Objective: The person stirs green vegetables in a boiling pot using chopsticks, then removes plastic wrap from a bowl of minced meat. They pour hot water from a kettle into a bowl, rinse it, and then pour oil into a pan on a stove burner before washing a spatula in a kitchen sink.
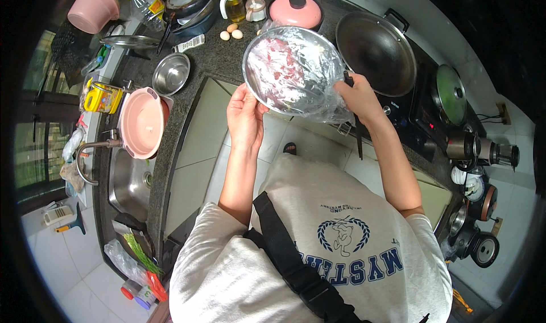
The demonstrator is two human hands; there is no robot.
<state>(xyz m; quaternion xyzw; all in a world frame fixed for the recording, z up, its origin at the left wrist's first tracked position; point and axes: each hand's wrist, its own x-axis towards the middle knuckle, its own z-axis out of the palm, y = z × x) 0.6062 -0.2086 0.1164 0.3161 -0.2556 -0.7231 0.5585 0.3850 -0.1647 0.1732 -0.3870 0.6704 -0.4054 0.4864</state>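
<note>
A round metal bowl [294,71] covered with clear plastic film [318,65] is held up in front of me, above the counter's edge. Red, meat-like pieces [275,58] show through the film. My left hand [247,114] pinches the bowl's near left rim between thumb and fingers. At the right rim, my right hand [358,95] is closed on the bunched film and on dark, thin utensils, perhaps chopsticks [359,139], that point down; their exact kind is unclear.
A wok [375,54] and a green-looking lidded pan [451,95] stand at the right. Beyond the bowl are a pink lidded pot [295,14] and eggs [232,32]. To the left are a small steel bowl [171,73], a pink basin [143,122] and a sink [130,182].
</note>
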